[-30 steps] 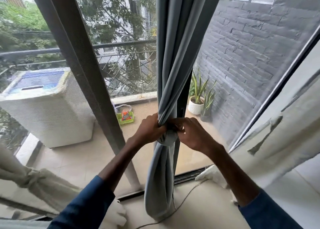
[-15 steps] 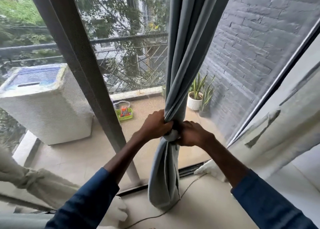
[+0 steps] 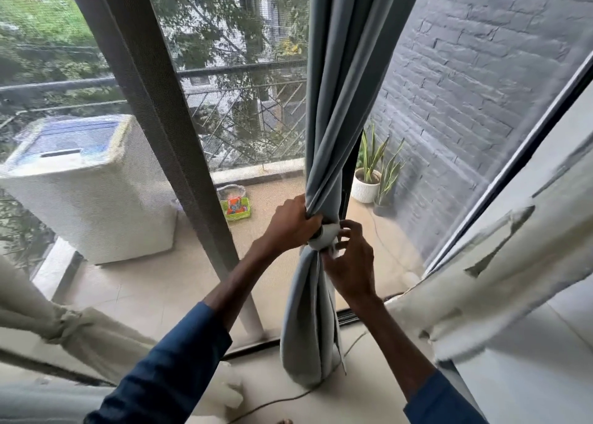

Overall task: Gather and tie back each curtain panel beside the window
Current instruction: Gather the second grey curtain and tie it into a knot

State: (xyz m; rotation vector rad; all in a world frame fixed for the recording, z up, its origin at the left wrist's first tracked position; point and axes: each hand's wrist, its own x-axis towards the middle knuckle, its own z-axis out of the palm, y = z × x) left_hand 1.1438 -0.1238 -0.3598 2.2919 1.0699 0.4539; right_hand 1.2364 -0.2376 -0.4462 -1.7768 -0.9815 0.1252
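Grey-blue curtain panel [image 3: 340, 102] hung just right of the dark window post [image 3: 154, 102], bunched into a narrow neck at mid height. Its lower part ballooned out and reached the floor by the sill track.

Left hand [image 3: 293, 223] was clamped on the gathered folds just above the neck, fingers curled round the fabric. Right hand [image 3: 351, 263] was on the other side, thumb and fingers curled in and pinching the pale tie band [image 3: 325, 236] wrapped around the neck. Couldn't tell whether the band was knotted; my hands covered that part.

Cream curtain at far left [image 3: 64, 324] was already knotted into a bundle. Cream curtain at right [image 3: 481, 279] hung loose along the frame, just beside my right forearm.

A thin cord [image 3: 321, 388] lay on the floor under the grey-blue panel. Outside the glass on the balcony: washing machine [image 3: 86, 192], green basket [image 3: 237, 207], and potted plants [image 3: 369, 179] against the grey brick wall [image 3: 481, 86].
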